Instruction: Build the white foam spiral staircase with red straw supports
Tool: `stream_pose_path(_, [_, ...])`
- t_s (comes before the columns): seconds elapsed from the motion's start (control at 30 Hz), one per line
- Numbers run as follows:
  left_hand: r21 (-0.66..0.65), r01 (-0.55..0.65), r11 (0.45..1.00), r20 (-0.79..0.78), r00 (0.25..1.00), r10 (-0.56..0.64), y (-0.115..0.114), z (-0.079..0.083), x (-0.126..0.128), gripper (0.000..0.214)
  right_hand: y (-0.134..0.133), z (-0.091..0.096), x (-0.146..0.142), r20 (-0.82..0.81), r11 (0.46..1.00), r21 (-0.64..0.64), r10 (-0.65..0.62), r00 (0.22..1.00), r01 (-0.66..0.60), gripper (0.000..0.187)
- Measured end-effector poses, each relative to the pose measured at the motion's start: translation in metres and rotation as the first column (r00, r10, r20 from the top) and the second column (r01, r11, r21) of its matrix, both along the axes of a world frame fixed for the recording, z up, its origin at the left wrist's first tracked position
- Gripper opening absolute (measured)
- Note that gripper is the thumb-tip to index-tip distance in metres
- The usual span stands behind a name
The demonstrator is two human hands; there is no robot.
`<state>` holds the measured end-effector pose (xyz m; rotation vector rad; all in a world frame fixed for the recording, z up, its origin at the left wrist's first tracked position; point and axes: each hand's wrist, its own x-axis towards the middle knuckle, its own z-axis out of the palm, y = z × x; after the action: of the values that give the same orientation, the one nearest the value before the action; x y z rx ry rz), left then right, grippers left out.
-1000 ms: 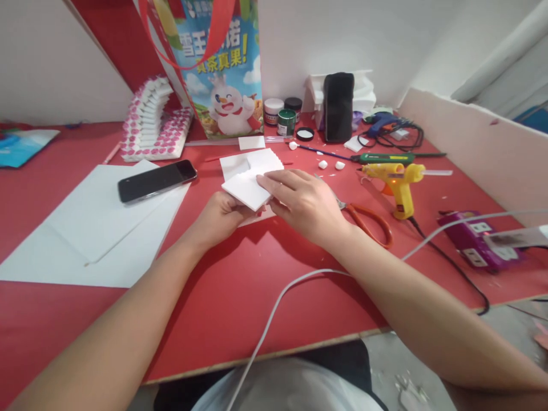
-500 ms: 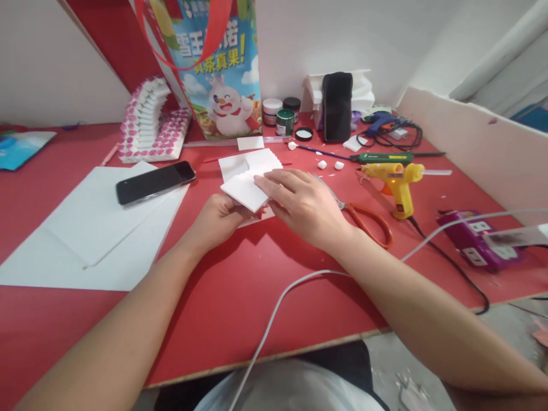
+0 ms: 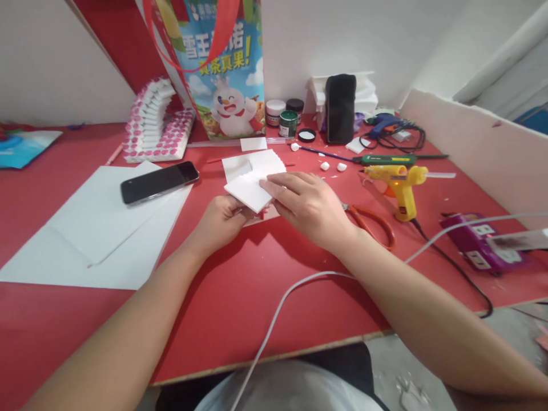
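Observation:
A small white foam-board piece [image 3: 248, 193] is held above the red table, tilted, between both hands. My left hand [image 3: 226, 221] grips its lower left edge, thumb at the near side and fingers beneath. My right hand [image 3: 310, 208] closes over its right end, fingertips on the top face. Behind it lies another white piece with a jagged edge [image 3: 270, 160]; whether the two are joined I cannot tell. A bit of red shows under the held piece. Orange-handled pliers [image 3: 377, 227] lie just right of my right hand, their jaws partly hidden by it.
On the right are a yellow glue gun [image 3: 400, 185], a green-handled tool [image 3: 385, 160] and a purple box [image 3: 475, 242]. A black phone [image 3: 160, 181] rests on white sheets [image 3: 85, 228] at left. Paint jars [image 3: 288, 123] and a bag [image 3: 231, 85] stand behind. A white cable [image 3: 285, 297] crosses the front.
The whole scene sits slightly farther right in the view. Both hands keep their hold on the foam-board piece, with hardly any movement.

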<state>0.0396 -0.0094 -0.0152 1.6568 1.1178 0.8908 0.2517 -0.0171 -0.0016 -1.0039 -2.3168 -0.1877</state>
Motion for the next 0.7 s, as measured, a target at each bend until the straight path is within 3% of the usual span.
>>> stream_pose_path(0.33, [0.119,0.024,0.993,-0.100,0.995,-0.012,0.0023,-0.0007,-0.0042,0.020,0.0008,0.0000,0.0000,0.037,1.000,0.024,-0.021,0.999,0.020,0.035])
stream_pose_path(0.7, [0.165,0.013,0.986,-0.118,0.993,0.007,0.0034,-0.0020,-0.0070,0.023,0.0001,0.0010,0.0004,0.036,1.000,0.019,-0.025,0.999,0.025,0.034])
